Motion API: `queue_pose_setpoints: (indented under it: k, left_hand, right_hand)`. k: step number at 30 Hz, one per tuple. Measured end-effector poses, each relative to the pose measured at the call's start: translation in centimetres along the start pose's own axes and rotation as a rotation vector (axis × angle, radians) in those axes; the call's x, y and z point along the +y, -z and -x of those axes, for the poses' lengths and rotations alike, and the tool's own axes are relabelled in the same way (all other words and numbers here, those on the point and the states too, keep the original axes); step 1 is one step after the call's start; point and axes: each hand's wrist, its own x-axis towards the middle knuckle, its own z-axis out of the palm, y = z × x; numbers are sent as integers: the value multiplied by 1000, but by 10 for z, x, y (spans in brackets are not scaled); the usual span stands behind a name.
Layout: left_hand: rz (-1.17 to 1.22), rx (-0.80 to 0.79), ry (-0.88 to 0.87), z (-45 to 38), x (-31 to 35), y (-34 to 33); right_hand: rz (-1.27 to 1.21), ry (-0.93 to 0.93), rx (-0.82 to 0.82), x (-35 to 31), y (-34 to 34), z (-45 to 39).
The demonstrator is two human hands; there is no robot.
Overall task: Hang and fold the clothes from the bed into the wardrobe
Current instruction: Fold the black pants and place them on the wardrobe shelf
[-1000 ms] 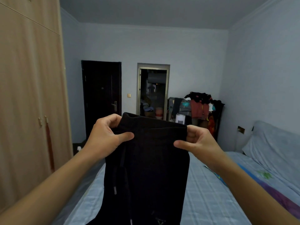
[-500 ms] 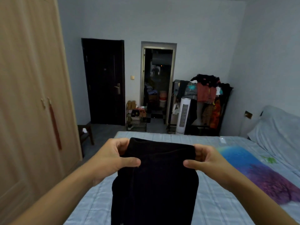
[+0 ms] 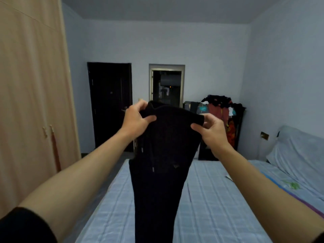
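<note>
On my left the wardrobe (image 3: 31, 102) stands with its doors closed — that is my first worry, since both my hands are taken and I'd have to free one to open it. My left hand (image 3: 135, 118) pinches the left corner of the black trousers (image 3: 163, 155) at the waistband, thumb in front, fingers curled behind. The cloth bunches there, and I judge a bunched grip could slip if I shake the garment out. The trousers hang long from my hands, held up in the air over the near end of the bed (image 3: 219, 199), drawstrings (image 3: 152, 165) dangling loose — those could snag or end up trapped in a fold. My right hand (image 3: 208, 132) grips the right corner the same way, thumb across the front. Should either pinch let go, the trousers would swing down one-sided onto the bed. Far right, a rack of clothes (image 3: 220, 109) stands against the wall.
</note>
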Motion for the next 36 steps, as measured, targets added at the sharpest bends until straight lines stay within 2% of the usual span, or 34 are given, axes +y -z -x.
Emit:
queue_pose_setpoints:
  k: [2, 5, 12, 18, 26, 31, 36]
  left_hand:
    - [20, 29, -71, 6, 25, 12]
    - [25, 42, -89, 33, 49, 19]
    - [-39, -67, 37, 158, 47, 14]
    - [-88, -309, 196, 320, 18, -1]
    - [-69, -530, 414, 543, -28, -2]
    - [-100, -540, 312, 621, -26, 18]
    - [-189, -547, 183, 643, -18, 29]
  right_hand:
    - [-11, 86, -38, -29, 9, 3]
    - [-9, 135, -93, -49, 21, 24]
    - [23, 36, -265, -19, 50, 122]
    - [213, -139, -344, 25, 71, 282]
    - [418, -343, -442, 54, 79, 513]
    - [479, -360, -446, 52, 65, 595]
    - [537, -264, -433, 39, 61, 619]
